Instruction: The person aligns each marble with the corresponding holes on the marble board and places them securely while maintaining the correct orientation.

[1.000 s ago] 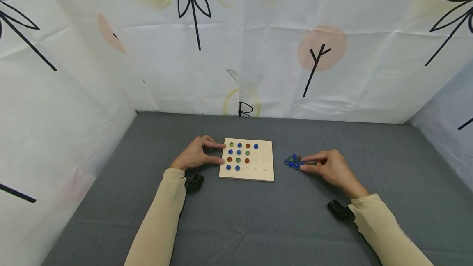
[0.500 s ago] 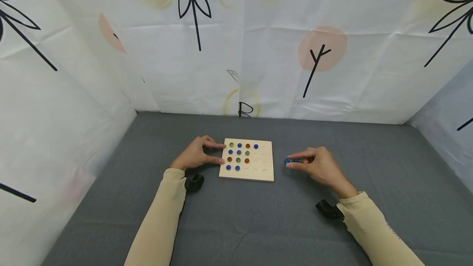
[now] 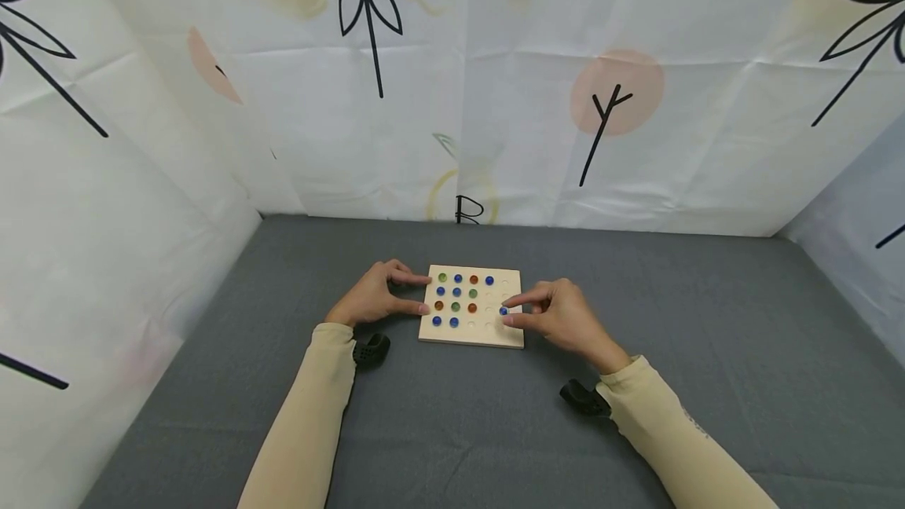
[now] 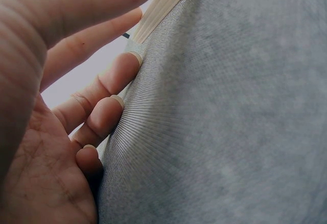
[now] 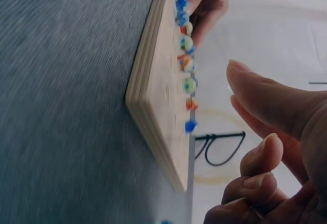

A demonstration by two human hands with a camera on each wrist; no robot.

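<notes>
Right hand (image 3: 569, 319) pinching blue marble (image 3: 503, 310) over board (image 3: 463, 335), left hand (image 3: 377, 296) — loosely spread — touching its edge

Printed fabric (image 3: 530, 124) behind grey tabletop (image 3: 452, 415)

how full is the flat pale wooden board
Partly full: the flat pale wooden board has round coloured marbles mostly toward its left, bare hollows toward its right.

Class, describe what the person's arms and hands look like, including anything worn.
The pale-yellow fabric left sleeve and right sleeve are long; small dark marks show on the right one. A curved black left wrist piece and matching right wrist piece sit by the cuffs. The left hand and right hand are gloveless.
</notes>
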